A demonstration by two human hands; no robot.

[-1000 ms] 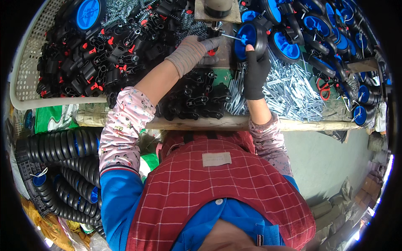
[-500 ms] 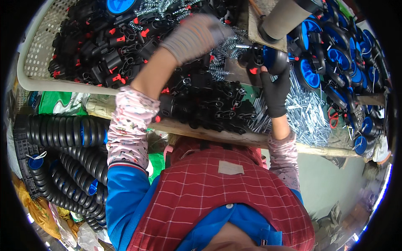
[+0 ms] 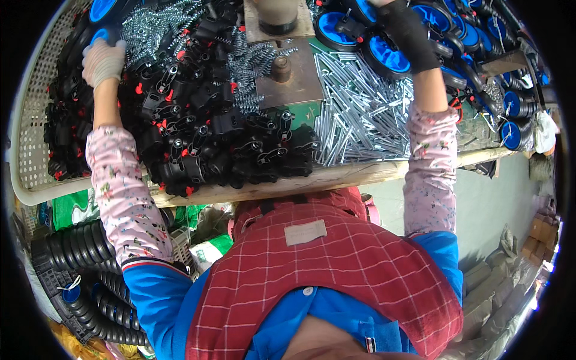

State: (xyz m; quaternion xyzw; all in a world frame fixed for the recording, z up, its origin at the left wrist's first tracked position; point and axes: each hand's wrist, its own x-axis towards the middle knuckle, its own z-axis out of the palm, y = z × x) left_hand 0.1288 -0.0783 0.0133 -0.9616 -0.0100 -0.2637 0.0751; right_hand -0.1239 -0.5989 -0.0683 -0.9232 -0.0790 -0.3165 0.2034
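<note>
At the far left my left hand (image 3: 103, 62), in a pale knitted glove, is closed around the edge of a black-rimmed blue wheel (image 3: 102, 35). It is above the black plastic brackets with red tabs (image 3: 174, 132). My right hand (image 3: 408, 30), in a black glove with bare fingertips, reaches over the blue wheels at the upper right. Its fingers run to the picture's top edge, so their grip is hidden. A blue wheel with a black tyre (image 3: 387, 55) lies beside its wrist. Between my arms, a short metal post (image 3: 281, 69) stands on a metal plate (image 3: 294, 90).
A perforated pale tray (image 3: 29, 144) holds brackets, wheels and coil springs (image 3: 157, 30). Loose metal pins (image 3: 360, 108) are heaped right of the plate. A grey cylinder (image 3: 277, 15) rises behind it. A wooden beam (image 3: 264, 191) edges the bench; stacked black wheels (image 3: 72, 246) lie lower left.
My left hand has moved left from the springs to a wheel. My right hand has left the post area, where a wheel with a bracket was, and reached up right over the wheels.
</note>
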